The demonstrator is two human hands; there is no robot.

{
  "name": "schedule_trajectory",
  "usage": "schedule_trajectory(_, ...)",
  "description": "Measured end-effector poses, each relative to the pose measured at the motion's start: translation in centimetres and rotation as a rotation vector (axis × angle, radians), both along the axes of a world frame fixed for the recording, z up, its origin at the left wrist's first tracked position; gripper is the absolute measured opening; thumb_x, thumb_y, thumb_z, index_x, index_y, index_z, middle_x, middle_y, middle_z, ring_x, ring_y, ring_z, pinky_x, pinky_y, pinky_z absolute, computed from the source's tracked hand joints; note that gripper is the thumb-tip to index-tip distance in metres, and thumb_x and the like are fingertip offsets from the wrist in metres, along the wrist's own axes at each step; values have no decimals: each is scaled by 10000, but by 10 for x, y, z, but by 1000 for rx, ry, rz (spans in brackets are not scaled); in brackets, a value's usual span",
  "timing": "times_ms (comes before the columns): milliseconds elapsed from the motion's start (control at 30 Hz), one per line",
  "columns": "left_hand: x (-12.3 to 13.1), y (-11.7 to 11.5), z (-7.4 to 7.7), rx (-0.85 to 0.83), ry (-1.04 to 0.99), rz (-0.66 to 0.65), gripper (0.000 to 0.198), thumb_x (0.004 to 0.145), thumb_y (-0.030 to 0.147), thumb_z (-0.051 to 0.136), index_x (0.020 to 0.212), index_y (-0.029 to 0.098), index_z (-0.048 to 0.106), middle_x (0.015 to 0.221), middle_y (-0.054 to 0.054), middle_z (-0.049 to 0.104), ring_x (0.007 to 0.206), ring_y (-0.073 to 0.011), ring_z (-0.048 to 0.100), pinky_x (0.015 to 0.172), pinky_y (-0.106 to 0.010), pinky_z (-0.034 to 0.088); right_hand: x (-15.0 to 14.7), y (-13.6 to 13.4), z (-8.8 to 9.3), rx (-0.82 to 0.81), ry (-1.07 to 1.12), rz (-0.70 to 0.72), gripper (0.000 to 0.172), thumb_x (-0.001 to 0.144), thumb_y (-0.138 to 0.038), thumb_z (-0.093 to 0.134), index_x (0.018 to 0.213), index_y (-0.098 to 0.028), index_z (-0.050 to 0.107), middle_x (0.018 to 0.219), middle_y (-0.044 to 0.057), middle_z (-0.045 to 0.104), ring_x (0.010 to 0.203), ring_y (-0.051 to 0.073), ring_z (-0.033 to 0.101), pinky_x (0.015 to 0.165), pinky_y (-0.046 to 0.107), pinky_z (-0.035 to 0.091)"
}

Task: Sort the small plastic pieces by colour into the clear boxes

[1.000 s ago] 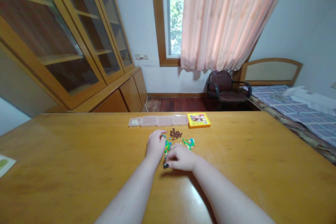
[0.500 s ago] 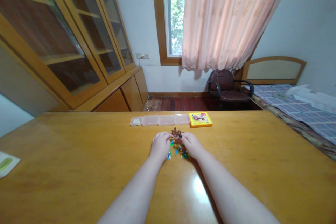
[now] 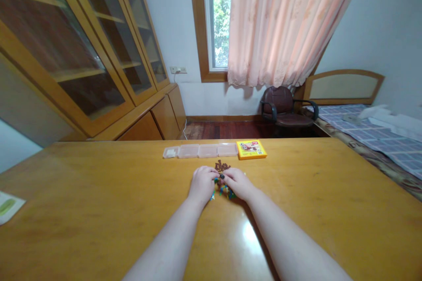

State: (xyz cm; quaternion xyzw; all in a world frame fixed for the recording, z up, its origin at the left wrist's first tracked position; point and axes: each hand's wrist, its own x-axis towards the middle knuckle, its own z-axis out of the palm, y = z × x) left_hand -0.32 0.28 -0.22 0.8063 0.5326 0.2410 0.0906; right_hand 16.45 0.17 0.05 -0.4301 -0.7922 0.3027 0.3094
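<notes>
Colored pieces (image 3: 230, 194) at mixed angles, individual long axes indistinct

Just beyond my right hand (image 3: 240, 183), the yellow printed box (image 3: 252, 151) bears dark characters (image 3: 245, 145) and a red label (image 3: 255, 142), too blurred to read.

- The left grip (image 3: 201, 184) and the right grip (image 3: 240, 183) are curving close together over colourful pieces (image 3: 231, 194).
- Brown pieces (image 3: 221, 166) are lying just beyond.
- A yellow box (image 3: 252, 150) is lying farther back.
</notes>
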Motion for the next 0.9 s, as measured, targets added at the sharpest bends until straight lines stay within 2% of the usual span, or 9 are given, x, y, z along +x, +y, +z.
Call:
schedule_trajectory(133,-1,0,3,-1,-27,75,310,762,84,498,826,266,741,918,-10,698,910,-185,555,864,-340,416,0,-1,-1,13,-24,26,305,865,-294,448,694,-169,669,711,24,665,682,145,546,675,233,361)
schedule_trajectory(233,-2,0,1,-17,-8,80,313,759,83,502,828,273,742,922,-10,696,918,-187,552,868,-344,414,1,0,-3,19,-32,5,327,863,-275,429,671,-177,674,673,16,658,651,139,541,653,226,348)
schedule_trajectory(467,1,2,-8,-57,80,-59,278,762,120,547,849,304,737,987,-3,686,961,-199,541,894,-365,387,4,3,-6,82,-100,-231,389,868,-288,389,624,-176,671,608,35,626,627,152,537,610,233,324)
schedule_trajectory(700,0,-1,3,-111,106,26,289,751,97,486,783,243,734,916,-25,692,914,-183,565,889,-329,401,6,8,-11,47,55,-423,409,892,-333,337,690,-176,656,715,52,673,693,163,582,644,236,358)
schedule_trajectory(833,2,-2,5,-130,109,30,332,750,90,464,932,227,705,954,-29,689,935,-181,563,887,-306,406,6,8,-12,-48,122,-412,438,890,-346,327,629,-175,635,664,45,671,640,155,590,616,228,370)
schedule_trajectory(900,3,-2,4,-157,116,41,330,754,93,458,936,224,701,961,-33,688,939,-181,565,876,-299,409,6,8,-12,-71,121,-370,447,891,-347,322,623,-175,636,651,42,668,629,152,590,610,225,373)
